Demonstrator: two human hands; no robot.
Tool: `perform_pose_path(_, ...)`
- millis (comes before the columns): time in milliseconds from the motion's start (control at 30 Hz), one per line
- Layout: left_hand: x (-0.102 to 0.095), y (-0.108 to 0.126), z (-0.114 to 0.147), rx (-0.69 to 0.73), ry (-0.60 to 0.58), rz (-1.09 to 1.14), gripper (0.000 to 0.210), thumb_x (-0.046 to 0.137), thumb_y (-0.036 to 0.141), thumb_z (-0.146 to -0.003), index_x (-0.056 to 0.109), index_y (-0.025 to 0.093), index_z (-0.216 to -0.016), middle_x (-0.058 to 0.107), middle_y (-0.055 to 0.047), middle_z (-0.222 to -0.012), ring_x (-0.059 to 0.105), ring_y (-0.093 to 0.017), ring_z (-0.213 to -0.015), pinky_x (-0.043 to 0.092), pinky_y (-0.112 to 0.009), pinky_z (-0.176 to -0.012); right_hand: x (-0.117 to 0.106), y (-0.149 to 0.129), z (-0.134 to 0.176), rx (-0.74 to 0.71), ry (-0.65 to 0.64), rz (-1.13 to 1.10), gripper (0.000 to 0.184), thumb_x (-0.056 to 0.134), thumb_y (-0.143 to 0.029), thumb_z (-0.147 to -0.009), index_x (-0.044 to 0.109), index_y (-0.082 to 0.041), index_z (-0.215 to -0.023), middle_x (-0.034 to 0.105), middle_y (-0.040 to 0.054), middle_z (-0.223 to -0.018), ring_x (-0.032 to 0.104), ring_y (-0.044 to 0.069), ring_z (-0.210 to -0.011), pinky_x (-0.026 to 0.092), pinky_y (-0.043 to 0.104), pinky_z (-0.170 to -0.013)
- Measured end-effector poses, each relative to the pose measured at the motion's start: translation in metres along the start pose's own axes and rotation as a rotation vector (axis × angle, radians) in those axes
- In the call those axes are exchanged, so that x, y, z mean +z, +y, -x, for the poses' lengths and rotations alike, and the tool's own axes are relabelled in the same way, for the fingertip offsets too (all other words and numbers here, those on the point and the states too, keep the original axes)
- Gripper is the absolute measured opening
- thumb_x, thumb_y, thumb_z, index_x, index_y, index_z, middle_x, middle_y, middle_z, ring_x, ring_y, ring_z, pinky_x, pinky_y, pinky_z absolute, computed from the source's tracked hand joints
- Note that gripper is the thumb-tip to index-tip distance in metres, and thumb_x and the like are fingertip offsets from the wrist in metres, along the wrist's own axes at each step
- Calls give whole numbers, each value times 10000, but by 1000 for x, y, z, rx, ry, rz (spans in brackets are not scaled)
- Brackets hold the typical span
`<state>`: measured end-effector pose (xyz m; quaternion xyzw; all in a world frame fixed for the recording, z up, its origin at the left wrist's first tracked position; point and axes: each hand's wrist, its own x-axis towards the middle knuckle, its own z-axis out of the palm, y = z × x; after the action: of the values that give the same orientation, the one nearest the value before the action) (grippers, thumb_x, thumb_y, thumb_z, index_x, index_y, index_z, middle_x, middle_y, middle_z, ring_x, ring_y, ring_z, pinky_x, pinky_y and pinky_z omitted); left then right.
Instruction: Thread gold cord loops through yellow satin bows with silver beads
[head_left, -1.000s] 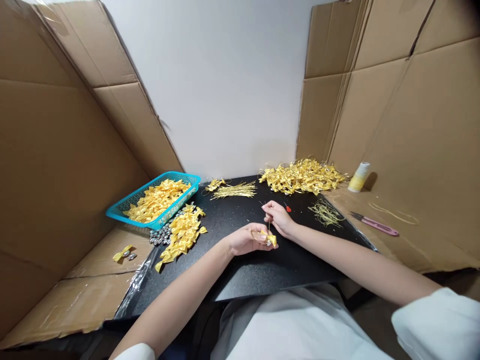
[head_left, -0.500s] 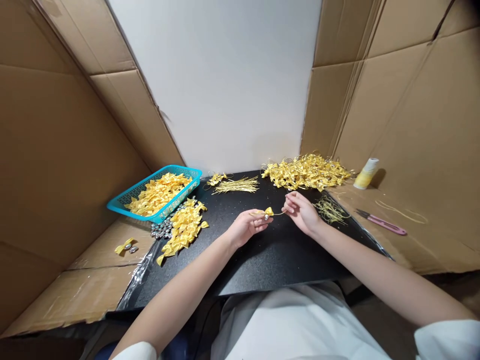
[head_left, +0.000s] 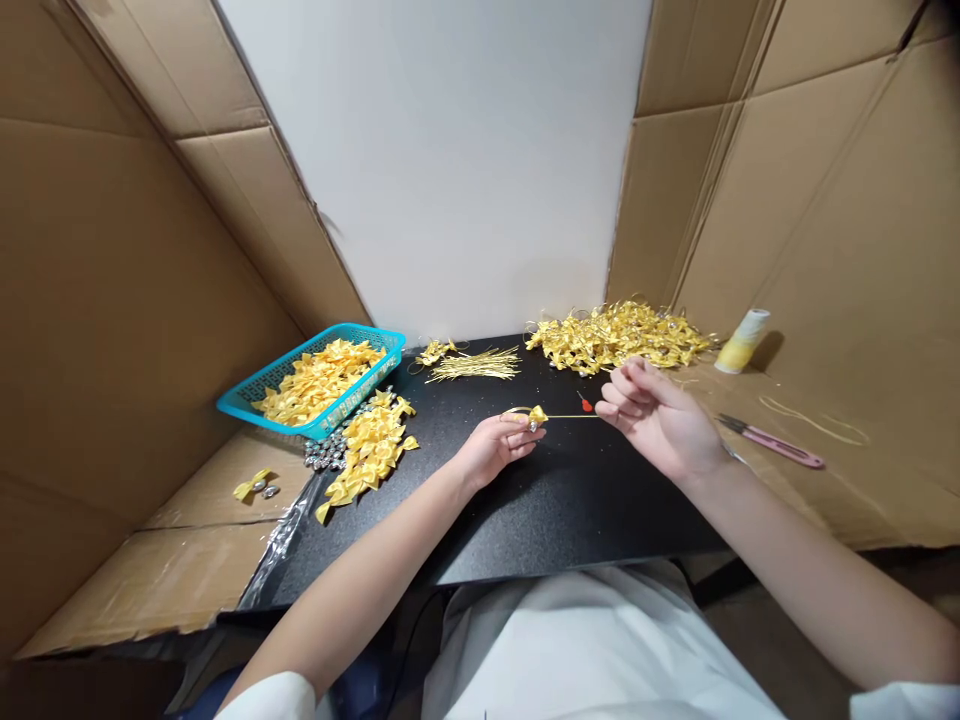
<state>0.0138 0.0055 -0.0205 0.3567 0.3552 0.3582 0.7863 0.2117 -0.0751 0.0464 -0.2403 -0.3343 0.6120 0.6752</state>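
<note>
Pinched in my left hand [head_left: 497, 446] is a small yellow ribbon bow [head_left: 538, 412] with a silver bell at its underside. A loop of gold cord curves up beside the thumb. From the bow a straight gold cord [head_left: 571, 416] runs right, stretched level to my right hand [head_left: 660, 420], whose curled fingers are closed on its end. A small red piece with a thin metal tip [head_left: 586, 405] shows just left of the right fingers; whether it lies on the table I cannot tell.
A teal basket [head_left: 349, 400] of yellow bows stands left, beside loose bows [head_left: 369, 450] and silver bells [head_left: 325, 452]. Cut gold cords [head_left: 476, 364] lie behind my hands. A heap of corded bows [head_left: 622, 335], a thread spool [head_left: 742, 341] and a pink-handled cutter [head_left: 776, 443] are right.
My right hand has moved right and closed into a curl, and the cord between my hands is now longer and straight. My left hand stays nearly in place. The red piece has come into sight.
</note>
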Motion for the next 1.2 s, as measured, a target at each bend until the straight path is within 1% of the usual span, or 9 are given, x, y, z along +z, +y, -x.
perform_pose_path(133, 0, -2, -1, 106, 37, -102, 204, 785, 197, -594, 661, 135, -743, 725, -52, -787, 700, -164, -748, 489, -233, -667, -2, 3, 4, 21, 25, 8, 332, 694, -248, -777, 398, -205, -632, 148, -62, -616, 185, 94, -508, 400, 205, -496)
perform_pose_path(267, 0, -6, -1, 233, 82, -192, 254, 832, 255, -565, 646, 128, -684, 724, -55, -764, 687, -151, -722, 467, -216, -639, 6, 6, 11, 30, 29, 45, 344, 693, -273, -776, 386, -209, -634, 171, -62, -615, 204, 94, -506, 405, 215, -498)
perform_pose_path(400, 1, -8, 2, 325, 92, -261, 301, 842, 321, -548, 644, 131, -672, 712, -45, -708, 672, -145, -692, 461, -218, -623, 4, 13, 10, -7, -42, 109, 282, 654, -272, -803, 430, -206, -645, 290, -61, -593, 311, 90, -519, 484, 247, -624)
perform_pose_path(533, 5, -8, 5, 321, 102, -262, 323, 854, 340, -529, 646, 135, -667, 710, -44, -703, 673, -146, -692, 469, -219, -622, -15, 29, -1, -170, -108, 374, 289, 542, -371, -885, 488, -209, -652, 467, -34, -612, 487, 120, -606, 502, 320, -799)
perform_pose_path(600, 6, -8, 5, 296, 118, -243, 326, 863, 329, -515, 649, 134, -665, 713, -49, -712, 676, -146, -697, 472, -217, -622, -24, 39, -7, -229, -94, 516, 338, 490, -432, -918, 521, -206, -668, 518, -22, -634, 535, 128, -635, 500, 311, -780)
perform_pose_path(700, 7, -9, 5, 265, 138, -216, 325, 864, 327, -511, 656, 132, -664, 708, -53, -699, 675, -144, -693, 475, -212, -615, -25, 55, -11, -241, -42, 653, 343, 526, -496, -889, 570, -199, -723, 599, 3, -736, 592, 133, -678, 507, 291, -713)
perform_pose_path(867, 6, -11, 4, 269, 147, -197, 316, 855, 340, -522, 654, 135, -652, 702, -50, -714, 659, -128, -683, 477, -205, -607, -16, 78, -14, -81, 10, 576, 392, 579, -591, -799, 588, -199, -804, 673, 43, -892, 666, 156, -696, 538, 327, -710)
perform_pose_path(1033, 7, -12, 4, 281, 146, -198, 322, 855, 343, -519, 659, 135, -666, 712, -62, -742, 674, -149, -732, 477, -210, -621, -19, 85, -19, -168, 131, 562, 408, 611, -604, -763, 603, -195, -762, 664, 37, -803, 670, 171, -750, 532, 314, -727)
perform_pose_path(1200, 8, -14, 4, 339, 150, -229, 317, 849, 351, -532, 669, 134, -677, 709, -55, -728, 665, -155, -723, 469, -221, -623, -23, 85, -19, -121, 120, 518, 380, 631, -572, -760, 592, -194, -744, 672, 29, -781, 677, 176, -749, 545, 334, -746)
